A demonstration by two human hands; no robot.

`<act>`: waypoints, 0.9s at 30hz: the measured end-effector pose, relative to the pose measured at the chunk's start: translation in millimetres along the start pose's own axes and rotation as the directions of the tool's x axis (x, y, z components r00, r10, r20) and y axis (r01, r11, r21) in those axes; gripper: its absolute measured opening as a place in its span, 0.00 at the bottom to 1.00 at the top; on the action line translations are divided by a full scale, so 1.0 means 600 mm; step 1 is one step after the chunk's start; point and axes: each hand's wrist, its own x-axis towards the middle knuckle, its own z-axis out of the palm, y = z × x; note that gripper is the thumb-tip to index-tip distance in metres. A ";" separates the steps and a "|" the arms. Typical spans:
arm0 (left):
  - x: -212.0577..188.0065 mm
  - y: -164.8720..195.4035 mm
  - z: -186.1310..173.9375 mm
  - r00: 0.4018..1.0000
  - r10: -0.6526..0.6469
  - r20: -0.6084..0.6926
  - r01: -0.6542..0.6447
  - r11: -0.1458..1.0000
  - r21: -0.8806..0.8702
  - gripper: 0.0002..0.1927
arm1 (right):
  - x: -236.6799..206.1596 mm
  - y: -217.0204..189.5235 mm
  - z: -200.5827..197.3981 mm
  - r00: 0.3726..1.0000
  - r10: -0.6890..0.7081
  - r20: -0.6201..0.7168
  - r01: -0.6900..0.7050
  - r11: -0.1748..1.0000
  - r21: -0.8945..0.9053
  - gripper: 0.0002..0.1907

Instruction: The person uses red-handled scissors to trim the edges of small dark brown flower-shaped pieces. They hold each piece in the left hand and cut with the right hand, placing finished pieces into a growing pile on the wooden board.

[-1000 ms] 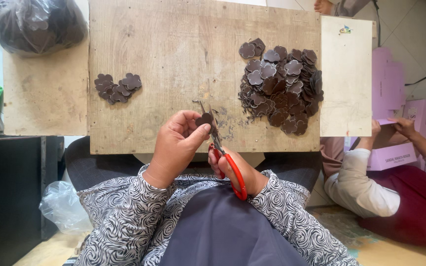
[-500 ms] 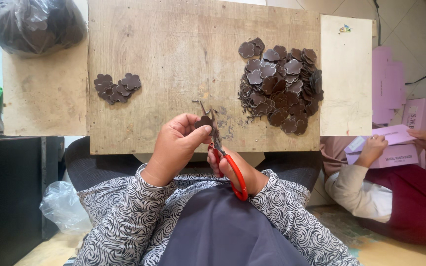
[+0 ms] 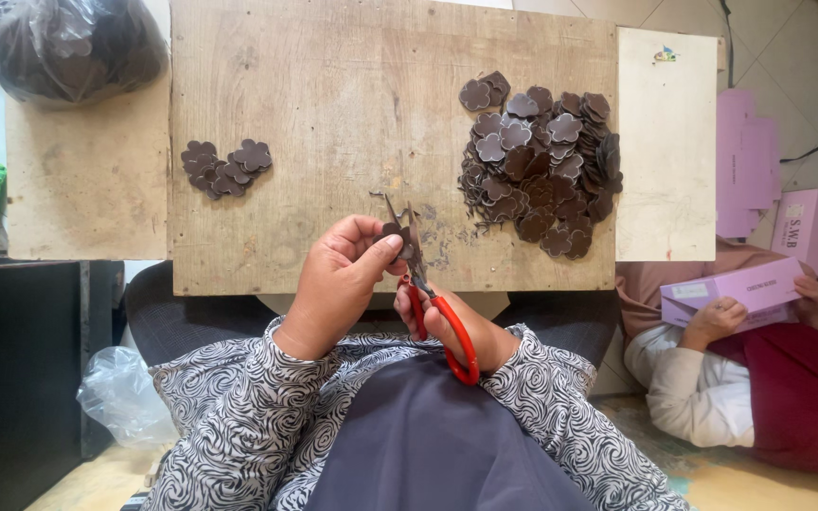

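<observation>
At the near edge of the worktop (image 3: 333, 114), the left hand (image 3: 338, 284) pinches a small brown flower piece (image 3: 392, 230). The right hand (image 3: 452, 326) is closed on red scissors (image 3: 433, 303), whose blades point away, right beside the piece.

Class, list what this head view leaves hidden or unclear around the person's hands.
- Brown piece: mostly covered by the left hand.
- Scissors: blade tips too thin to tell open from closed.
- Right hand: partly behind the red handles.
- Dark bag: cut off by the top edge.
</observation>
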 end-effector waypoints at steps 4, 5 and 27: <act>-0.003 0.005 0.000 0.998 -0.064 0.006 0.063 0.996 0.061 0.07 | 0.000 0.002 0.001 1.000 -0.021 -0.011 0.021 1.000 -0.008 0.43; -0.003 0.005 0.001 0.998 -0.068 0.018 0.068 0.997 0.036 0.07 | 0.000 0.002 0.002 1.000 -0.020 -0.021 0.020 1.000 -0.014 0.43; -0.007 -0.009 0.004 1.000 0.007 0.025 -0.007 1.000 0.012 0.06 | -0.007 0.004 -0.001 1.000 0.010 -0.025 -0.010 1.000 -0.012 0.45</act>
